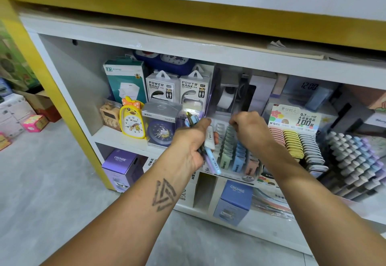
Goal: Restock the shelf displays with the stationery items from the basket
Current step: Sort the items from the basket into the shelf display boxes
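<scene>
My left hand (pixel 191 140) grips a bundle of pastel pens (pixel 211 155), blue, purple and white, held upright in front of the middle shelf. My right hand (pixel 248 129) hovers over the pencil-lead display tray (pixel 236 161), fingers curled downward above its green, blue and pink packs; whether it pinches an item is hidden. A second display (pixel 296 142) with pink, yellow and grey lead cases stands just to the right. No basket shows in this view.
The white shelf unit (pixel 117 136) holds a yellow duck clock (pixel 132 120), a blue boxed clock (pixel 159 128), power bank boxes (pixel 161 87) and a marker rack (pixel 355 161). Purple and blue Cruhre boxes (pixel 235 201) sit below. Cartons lie on the floor at left.
</scene>
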Demonstrator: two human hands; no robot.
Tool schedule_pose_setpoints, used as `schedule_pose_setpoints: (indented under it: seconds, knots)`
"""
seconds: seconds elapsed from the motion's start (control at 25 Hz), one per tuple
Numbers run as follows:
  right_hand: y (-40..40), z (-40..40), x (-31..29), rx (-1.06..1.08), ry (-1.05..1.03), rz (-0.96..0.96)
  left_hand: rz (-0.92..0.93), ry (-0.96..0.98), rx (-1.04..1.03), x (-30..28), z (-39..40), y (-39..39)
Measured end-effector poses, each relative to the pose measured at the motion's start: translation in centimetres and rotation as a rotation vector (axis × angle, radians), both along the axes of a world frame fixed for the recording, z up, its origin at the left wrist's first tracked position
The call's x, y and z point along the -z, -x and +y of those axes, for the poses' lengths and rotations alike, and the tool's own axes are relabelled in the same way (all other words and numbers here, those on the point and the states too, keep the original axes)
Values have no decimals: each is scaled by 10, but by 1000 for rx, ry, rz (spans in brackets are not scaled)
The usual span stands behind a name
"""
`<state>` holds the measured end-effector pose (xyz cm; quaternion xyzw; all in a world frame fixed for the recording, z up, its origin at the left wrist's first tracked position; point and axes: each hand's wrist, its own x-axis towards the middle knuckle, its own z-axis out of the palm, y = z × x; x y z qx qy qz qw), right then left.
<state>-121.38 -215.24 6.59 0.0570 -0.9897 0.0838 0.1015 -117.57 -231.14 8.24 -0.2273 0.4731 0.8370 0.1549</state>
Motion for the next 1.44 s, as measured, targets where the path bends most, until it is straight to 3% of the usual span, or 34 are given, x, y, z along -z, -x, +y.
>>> schedule_pose_setpoints:
  seconds: [0.08, 0.16, 0.24, 0.32, 0.4, 0.56, 0.76, 0.92, 1.04, 1.24, 1.44]
  knots:
    - [0, -2, 0, -19, -86, -52, 21, 6, 0, -1, 1, -1]
    - [-2, -4, -3, -43, -39, -27, 43, 25, 25, -2, 2, -2]
    - [-8, -2, -15, -16, 322, -30, 71, 35, 55, -5, 5, -3]
    - [-17, 2, -32, -35, 908, -234, 95, 26, 50, -8, 8, -4]
    - [-30, 7, -43, -164, 1184, -421, 125, 16, 43, -12, 12, -8]
    - [-45, 15, -50, -208, 1235, -479, 169, -3, 68, -16, 22, -13]
    - [-45, 32, -57, -57, 1286, -208, 186, 138, 154, -16, 26, -15]
    - [-48, 43, -55, -139, 1242, -210, 148, 95, 234, -18, 26, -17]
    - [-46, 55, -58, -219, 1081, -138, 91, 74, 273, -17, 25, -16]
    - [-31, 66, -51, -30, 244, 206, -16, 65, 257, -13, 16, -13]
    - [-24, 57, -34, -26, -109, 241, -57, 34, 284, -11, 8, -10]
